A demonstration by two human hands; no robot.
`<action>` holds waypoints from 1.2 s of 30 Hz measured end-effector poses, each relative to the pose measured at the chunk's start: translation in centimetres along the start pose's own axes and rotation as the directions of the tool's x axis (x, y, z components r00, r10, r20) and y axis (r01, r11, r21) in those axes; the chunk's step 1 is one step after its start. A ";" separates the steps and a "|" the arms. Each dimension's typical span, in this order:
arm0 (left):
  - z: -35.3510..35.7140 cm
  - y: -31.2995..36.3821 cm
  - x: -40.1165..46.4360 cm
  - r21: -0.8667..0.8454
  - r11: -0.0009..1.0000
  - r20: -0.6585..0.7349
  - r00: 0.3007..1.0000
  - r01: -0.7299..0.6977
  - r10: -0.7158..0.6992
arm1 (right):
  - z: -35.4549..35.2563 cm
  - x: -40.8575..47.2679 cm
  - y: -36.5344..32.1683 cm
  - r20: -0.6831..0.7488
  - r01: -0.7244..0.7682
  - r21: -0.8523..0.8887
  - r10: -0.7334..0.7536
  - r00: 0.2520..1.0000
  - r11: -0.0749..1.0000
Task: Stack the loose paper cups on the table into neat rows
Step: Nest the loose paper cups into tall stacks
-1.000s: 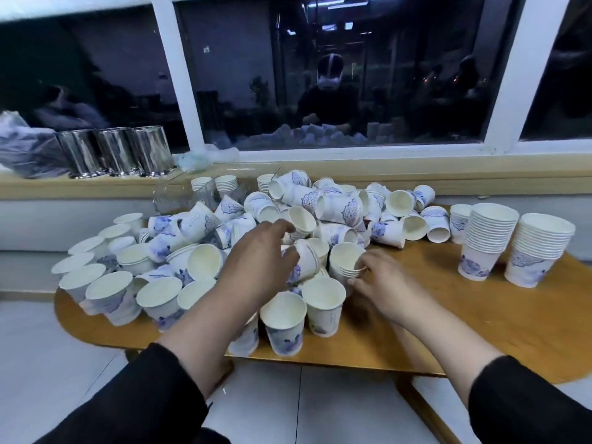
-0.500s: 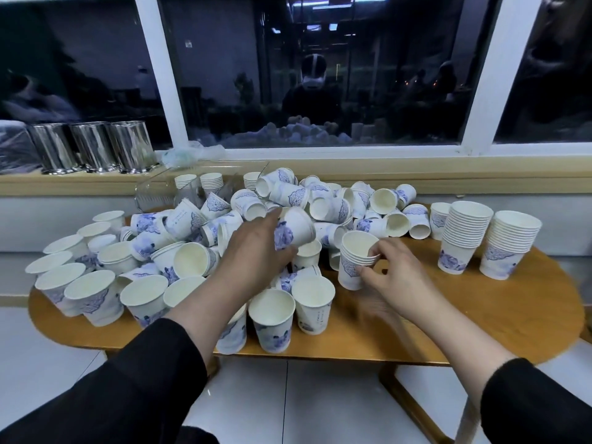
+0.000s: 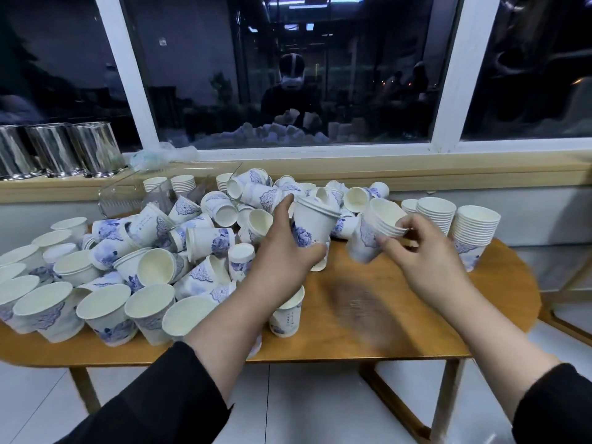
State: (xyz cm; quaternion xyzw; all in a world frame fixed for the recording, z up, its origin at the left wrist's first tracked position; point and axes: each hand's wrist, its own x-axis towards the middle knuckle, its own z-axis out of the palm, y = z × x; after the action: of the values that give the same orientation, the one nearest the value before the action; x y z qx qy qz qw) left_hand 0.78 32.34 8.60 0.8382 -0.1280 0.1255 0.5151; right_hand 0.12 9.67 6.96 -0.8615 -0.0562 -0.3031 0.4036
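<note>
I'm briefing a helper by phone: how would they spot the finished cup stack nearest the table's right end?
Start at the wooden table and follow its window side to the right end. Two tall nested stacks stand there upright; the end stack is the rightmost one, clear of the jumbled pile and of both hands.

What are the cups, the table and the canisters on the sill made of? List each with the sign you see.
Cups: paper by the look, matte white with blue print, thin rolled rims, nested tightly.
Table: wood or wood veneer, smooth light-brown top with faint grain and a soft sheen.
Canisters: metal, probably stainless steel; polished sides mirror the room.
</note>
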 end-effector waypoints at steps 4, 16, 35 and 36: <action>3.0 0.9 -1.7 -0.062 0.998 0.062 0.998 -0.027 0.030 | -4.8 1.9 -2.6 -0.090 0.029 0.062 -0.023 0.996 0.998; 9.4 -3.6 -3.0 -0.198 0.979 0.022 0.999 0.048 -0.044 | -3.7 0.2 -3.2 0.569 0.228 -0.270 -0.036 0.821 0.935; 9.6 -7.0 -4.9 -0.062 0.998 0.103 0.995 0.009 -0.003 | 1.3 -1.6 2.2 0.546 0.113 -0.182 0.005 0.838 0.977; 9.1 -6.7 -5.4 -0.061 0.998 0.084 0.996 -0.023 0.028 | 1.4 -1.7 2.2 0.534 0.112 -0.175 -0.001 0.846 0.978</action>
State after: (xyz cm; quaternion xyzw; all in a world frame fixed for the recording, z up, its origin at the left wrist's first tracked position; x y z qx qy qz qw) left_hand -1.26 27.57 -2.85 0.8252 -0.1642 0.0925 0.5325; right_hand 0.16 9.43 3.89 -0.9456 -0.1601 -0.0690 0.2747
